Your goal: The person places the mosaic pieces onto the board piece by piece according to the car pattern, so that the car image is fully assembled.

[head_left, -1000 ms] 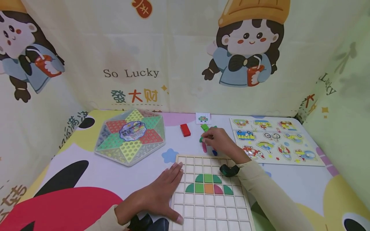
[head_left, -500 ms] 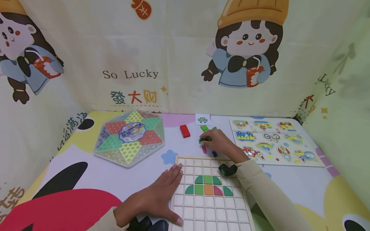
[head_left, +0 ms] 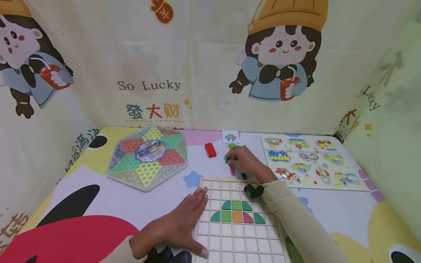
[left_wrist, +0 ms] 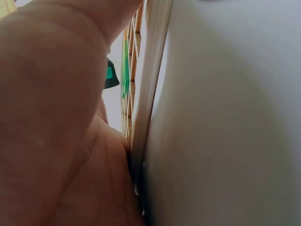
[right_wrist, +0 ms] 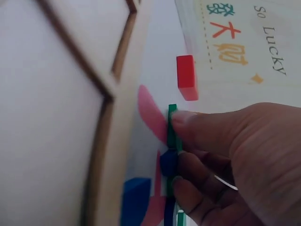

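My left hand (head_left: 179, 224) lies with straight, spread fingers along the left edge of a wooden grid board (head_left: 241, 243). In the board's squares sit green quarter-round tiles (head_left: 259, 218), green squares (head_left: 236, 204), an orange square (head_left: 237, 216) and a pink quarter-round tile (head_left: 248, 217). Beyond the far edge, my right hand (head_left: 248, 164) pinches a green tile (right_wrist: 172, 136) between thumb and fingers among loose pieces. A pink piece (right_wrist: 153, 113) and blue pieces (right_wrist: 136, 200) lie close by. My fingers partly hide the green tile in the head view.
A red block (head_left: 210, 150) and a small pattern card (head_left: 230, 136) are behind the board. On the left lies a hexagonal game box (head_left: 148, 157). A vehicle picture puzzle board (head_left: 314, 160) lies at right. A printed cloth (head_left: 210, 73) stands behind the table.
The right hand has shifted slightly left among the loose pieces, and its fingers have come together on a green tile. The left hand keeps its place on the board.
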Demonstrator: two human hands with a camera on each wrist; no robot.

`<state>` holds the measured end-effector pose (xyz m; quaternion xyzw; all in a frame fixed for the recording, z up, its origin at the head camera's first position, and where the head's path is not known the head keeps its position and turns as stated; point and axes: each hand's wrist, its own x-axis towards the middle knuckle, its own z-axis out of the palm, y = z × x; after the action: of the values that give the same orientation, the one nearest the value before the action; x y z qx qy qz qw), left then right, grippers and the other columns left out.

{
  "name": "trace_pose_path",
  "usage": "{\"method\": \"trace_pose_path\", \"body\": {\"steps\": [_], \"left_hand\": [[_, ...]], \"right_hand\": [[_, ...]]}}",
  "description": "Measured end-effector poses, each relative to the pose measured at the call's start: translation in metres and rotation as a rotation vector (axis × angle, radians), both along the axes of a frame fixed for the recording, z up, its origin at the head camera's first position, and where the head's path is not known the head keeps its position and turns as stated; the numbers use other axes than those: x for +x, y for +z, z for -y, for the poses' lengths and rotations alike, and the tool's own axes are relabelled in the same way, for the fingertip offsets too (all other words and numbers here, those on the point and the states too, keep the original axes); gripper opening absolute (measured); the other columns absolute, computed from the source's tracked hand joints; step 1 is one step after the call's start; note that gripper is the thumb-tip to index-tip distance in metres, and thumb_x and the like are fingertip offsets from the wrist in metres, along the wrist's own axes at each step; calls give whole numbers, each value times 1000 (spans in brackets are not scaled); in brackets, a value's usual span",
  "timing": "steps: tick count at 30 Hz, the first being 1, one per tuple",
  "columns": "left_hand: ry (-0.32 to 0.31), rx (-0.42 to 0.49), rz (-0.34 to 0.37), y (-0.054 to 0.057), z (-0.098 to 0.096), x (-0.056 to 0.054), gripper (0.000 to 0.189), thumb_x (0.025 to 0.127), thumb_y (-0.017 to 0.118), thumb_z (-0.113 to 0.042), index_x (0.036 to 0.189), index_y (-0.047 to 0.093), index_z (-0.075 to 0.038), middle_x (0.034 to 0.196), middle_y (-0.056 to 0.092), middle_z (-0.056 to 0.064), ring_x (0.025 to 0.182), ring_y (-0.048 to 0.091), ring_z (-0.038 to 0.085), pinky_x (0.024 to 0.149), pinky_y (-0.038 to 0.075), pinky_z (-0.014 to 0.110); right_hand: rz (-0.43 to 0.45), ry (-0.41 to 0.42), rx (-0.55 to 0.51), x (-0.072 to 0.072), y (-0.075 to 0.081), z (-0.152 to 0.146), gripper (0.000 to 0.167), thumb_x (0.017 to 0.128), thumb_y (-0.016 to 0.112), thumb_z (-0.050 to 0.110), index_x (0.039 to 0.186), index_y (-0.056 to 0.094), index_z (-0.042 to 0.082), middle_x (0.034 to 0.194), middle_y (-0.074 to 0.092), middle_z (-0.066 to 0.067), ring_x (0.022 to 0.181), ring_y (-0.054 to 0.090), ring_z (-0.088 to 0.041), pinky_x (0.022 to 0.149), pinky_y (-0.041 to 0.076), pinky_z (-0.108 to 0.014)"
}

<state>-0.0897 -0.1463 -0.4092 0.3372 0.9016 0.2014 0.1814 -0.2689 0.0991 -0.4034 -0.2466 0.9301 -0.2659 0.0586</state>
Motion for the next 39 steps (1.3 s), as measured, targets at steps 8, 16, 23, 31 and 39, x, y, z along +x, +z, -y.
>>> {"method": "trace_pose_path", "body": {"steps": [8, 16, 23, 31, 39], "left_hand": [[5, -9, 5, 1, 0, 0, 125, 70, 65, -77, 156, 11, -3, 163, -7, 9, 147, -10, 24, 115, 7, 52], [2, -2, 7, 1, 0, 0, 125, 71, 65, -76, 155, 11, -3, 163, -6, 9, 147, -10, 25, 115, 7, 53], [-1, 5, 3, 0, 1, 0, 125, 71, 65, -76, 155, 11, -2, 162, -7, 10, 147, -10, 25, 115, 6, 53], [-6, 7, -2, -2, 1, -1, 125, 71, 65, -77, 155, 10, -3, 163, -7, 9, 147, -10, 26, 115, 7, 53], [7, 0, 13, -2, 0, -1, 126, 70, 65, -78, 156, 9, -4, 163, -7, 7, 147, -11, 24, 115, 7, 53]], "right_hand": [[55, -37, -20, -2, 1, 3, 17, 88, 72, 8, 105, 75, 7, 92, 59, -3, 78, 50, -20, 62, 45, -28], [95, -81, -61, -2, 5, -1, 18, 97, 62, 13, 110, 73, 7, 93, 63, -6, 51, 54, -18, 48, 47, -29], [99, -123, -132, -4, -1, -4, 22, 99, 57, 8, 117, 69, 8, 113, 64, -12, 64, 61, -18, 52, 50, -29], [75, -152, -184, 0, -5, -8, 23, 96, 61, 7, 117, 69, 10, 107, 65, -7, 76, 58, -20, 62, 51, -29], [85, -116, -201, 9, -3, -9, 18, 94, 64, 8, 110, 72, 9, 99, 66, -4, 80, 55, -21, 62, 49, -29]]}}
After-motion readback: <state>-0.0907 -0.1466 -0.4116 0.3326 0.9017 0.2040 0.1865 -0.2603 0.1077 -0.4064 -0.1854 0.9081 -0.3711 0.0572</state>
